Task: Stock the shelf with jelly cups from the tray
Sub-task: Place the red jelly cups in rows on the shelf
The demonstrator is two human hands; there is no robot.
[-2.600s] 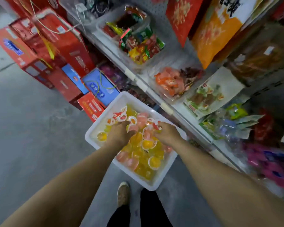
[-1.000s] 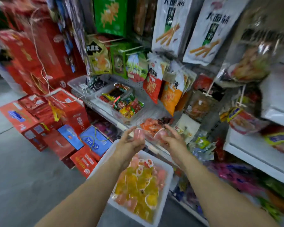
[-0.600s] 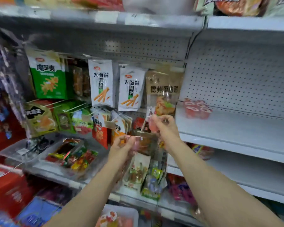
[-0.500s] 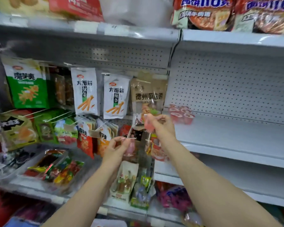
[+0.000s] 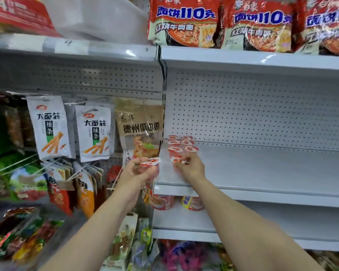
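Note:
My left hand (image 5: 139,172) grips a pink jelly cup (image 5: 150,162) with a red-and-white lid, just left of the white shelf (image 5: 262,169). My right hand (image 5: 190,167) holds another pink jelly cup (image 5: 177,159) low over the shelf's left end, near its front. Directly behind it, several pink jelly cups (image 5: 181,145) stand in two short rows against the shelf's left side, running back to the pegboard wall. The tray is out of view.
Snack bags (image 5: 94,132) hang on pegs to the left of the shelf. Instant noodle packs (image 5: 256,24) fill the shelf above. Noodle cups (image 5: 192,202) stand on the lower shelf. Most of the white shelf to the right is bare.
Both hands rose from the tray of jelly cups, each with a cup, and my view swung up. The right hand has reached the shelf by the standing cups.

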